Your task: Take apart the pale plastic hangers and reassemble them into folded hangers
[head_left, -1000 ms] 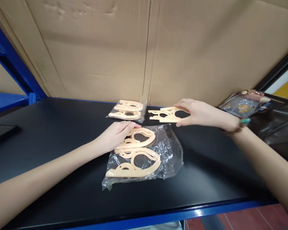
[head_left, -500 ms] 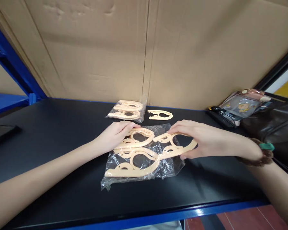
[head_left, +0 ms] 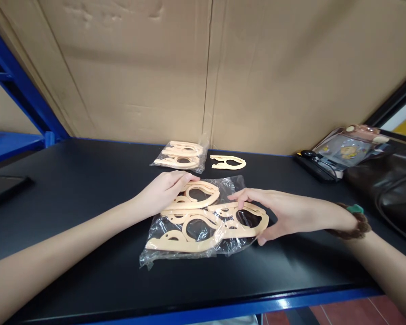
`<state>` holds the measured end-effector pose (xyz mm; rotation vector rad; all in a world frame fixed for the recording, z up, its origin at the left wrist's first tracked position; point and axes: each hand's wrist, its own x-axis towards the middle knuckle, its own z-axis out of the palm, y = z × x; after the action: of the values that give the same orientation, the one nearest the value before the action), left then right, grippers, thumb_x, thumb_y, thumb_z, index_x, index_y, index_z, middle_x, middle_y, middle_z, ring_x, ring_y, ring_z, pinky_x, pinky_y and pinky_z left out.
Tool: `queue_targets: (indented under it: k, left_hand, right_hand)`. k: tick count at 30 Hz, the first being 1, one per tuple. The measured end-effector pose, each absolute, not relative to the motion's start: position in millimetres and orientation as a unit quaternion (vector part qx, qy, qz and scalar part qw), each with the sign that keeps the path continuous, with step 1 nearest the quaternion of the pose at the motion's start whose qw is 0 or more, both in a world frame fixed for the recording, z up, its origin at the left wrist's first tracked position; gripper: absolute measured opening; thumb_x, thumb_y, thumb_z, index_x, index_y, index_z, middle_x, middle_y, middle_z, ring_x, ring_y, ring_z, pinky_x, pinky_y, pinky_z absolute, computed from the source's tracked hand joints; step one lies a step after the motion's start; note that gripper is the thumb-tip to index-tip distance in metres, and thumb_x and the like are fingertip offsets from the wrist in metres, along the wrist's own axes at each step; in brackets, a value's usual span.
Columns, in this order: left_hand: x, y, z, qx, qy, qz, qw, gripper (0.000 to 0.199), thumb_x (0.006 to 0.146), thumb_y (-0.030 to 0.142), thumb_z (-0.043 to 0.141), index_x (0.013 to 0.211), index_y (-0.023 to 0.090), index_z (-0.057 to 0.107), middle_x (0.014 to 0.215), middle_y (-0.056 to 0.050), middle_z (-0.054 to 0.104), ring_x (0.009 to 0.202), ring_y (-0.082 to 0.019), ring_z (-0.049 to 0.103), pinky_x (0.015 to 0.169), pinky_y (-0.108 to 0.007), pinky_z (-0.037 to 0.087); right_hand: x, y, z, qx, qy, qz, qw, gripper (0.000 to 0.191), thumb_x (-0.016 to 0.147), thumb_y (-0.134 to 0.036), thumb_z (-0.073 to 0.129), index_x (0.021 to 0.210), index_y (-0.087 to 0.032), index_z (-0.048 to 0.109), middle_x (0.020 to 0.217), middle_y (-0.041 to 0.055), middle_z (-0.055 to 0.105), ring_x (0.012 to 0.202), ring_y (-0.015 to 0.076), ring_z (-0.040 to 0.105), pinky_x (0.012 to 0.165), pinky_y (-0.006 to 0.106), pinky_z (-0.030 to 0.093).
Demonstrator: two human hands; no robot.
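Two beige folding clothes hangers point(head_left: 189, 243) lie one above the other on a clear plastic bag point(head_left: 237, 183); whether they are inside it I cannot tell. My left hand point(head_left: 171, 187) is closed over the left end of the upper hanger point(head_left: 206, 198) and the bag, its grip partly hidden. A third folded hanger point(head_left: 237, 232) rests at the right, overlapping the bag and touching the lower hanger. Around its curved end my right hand point(head_left: 274, 210) is open, thumb and fingers spread apart, the fingertips close to the hanger.
Behind lie another bagged set of hangers point(head_left: 181, 153) and a single loose hanger point(head_left: 228, 162) on the black table point(head_left: 98, 189). At the right are a black device with a cable point(head_left: 314, 164), a clear pouch point(head_left: 341, 146) and a dark bag point(head_left: 385, 180). Cardboard point(head_left: 138, 67) stands at the back.
My right hand has lowered the third hanger leftward and down onto the bag, and its fingers have opened from it. The left hand stays in place.
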<state>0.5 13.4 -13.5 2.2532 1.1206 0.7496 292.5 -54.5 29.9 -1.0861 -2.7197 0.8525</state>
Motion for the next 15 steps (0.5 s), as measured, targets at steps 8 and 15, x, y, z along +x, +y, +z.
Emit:
queue_targets:
  k: [8,15]
  left_hand:
    - [0.5,13.9,-14.0,0.830,0.415,0.274,0.255,0.050,0.096,0.051,0.033,0.108,0.020,0.071,0.113,-0.003,0.073,0.103,-0.023,0.066,0.097,-0.036,0.049]
    - [0.4,13.3,-13.8,0.830,0.415,0.271,0.257,0.051,0.097,0.052,0.033,0.110,0.020,0.070,0.114,-0.004,0.072,0.104,-0.023,0.065,0.098,-0.037,0.049]
  right_hand:
    - [317.2,-48.8,34.5,-0.358,-0.883,0.304,0.000,0.076,0.084,-0.024,0.062,0.150,-0.028,0.026,0.153,0.0040,0.037,0.138,0.0208,0.037,0.114,0.034,0.029]
    - [313.1,-43.9,31.8,-0.406,-0.869,0.281,0.045,0.054,0.086,-0.041,0.061,0.135,-0.022,0.047,0.126,0.0074,0.060,0.110,0.0199,0.057,0.095,0.035,0.046]
